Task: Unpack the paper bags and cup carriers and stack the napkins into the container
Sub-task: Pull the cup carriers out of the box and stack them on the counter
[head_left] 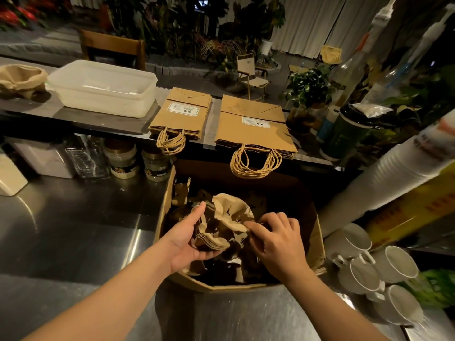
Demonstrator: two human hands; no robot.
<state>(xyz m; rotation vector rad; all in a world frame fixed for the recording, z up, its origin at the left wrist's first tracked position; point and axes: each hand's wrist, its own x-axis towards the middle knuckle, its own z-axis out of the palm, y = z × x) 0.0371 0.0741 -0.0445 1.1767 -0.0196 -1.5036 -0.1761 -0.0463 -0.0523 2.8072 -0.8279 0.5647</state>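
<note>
An open cardboard box (317, 244) stands on the steel counter in front of me. Inside it, my left hand (187, 242) grips a bundle of brown paper cup carriers (227, 220) from below and the left. My right hand (275, 239) pinches the bundle's right edge with curled fingers. More brown carriers lie in the dark bottom of the box. On the raised shelf behind lie two flat stacks of kraft paper bags with twine handles, a small one (182, 114) and a larger one (256, 126). A translucent plastic container (103, 94) sits to their left with white napkins inside.
A pile of brown carriers (22, 80) lies at the shelf's far left. Jars (123, 158) and a glass container stand under the shelf. White mugs (369, 269) and a long sleeve of white cups (384, 180) crowd the right. Bare steel counter (73, 230) lies to the left.
</note>
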